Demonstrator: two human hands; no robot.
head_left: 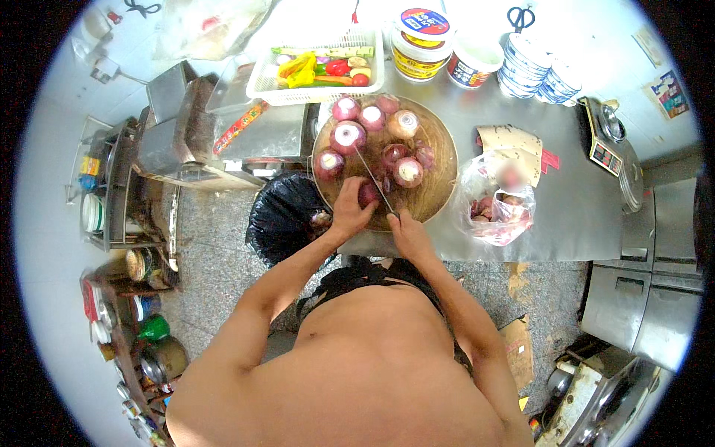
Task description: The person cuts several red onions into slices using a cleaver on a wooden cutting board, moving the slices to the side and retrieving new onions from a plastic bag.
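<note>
My left hand [353, 208] grips a red onion [367, 193] near the front of a round wooden chopping board [435, 173]. In my right hand [412, 236] is a kitchen knife [375, 180], its blade slanting away to the upper left, right beside that onion. I cannot tell whether the edge touches it. Several red onions with cut tops, among them one onion [347, 136] by the knife tip, stand along the board's left and far side. Another trimmed onion [408, 171] sits right of the blade, with loose purple skins [394, 153] behind it.
A plastic bag of onions [497, 215] lies on the steel table [581, 223] to the right. Behind the board are a white basket [260, 89] of vegetables, plastic tubs [420, 53] and stacked bowls [522, 64]. A black-bagged bin [282, 218] stands at the left, below the board.
</note>
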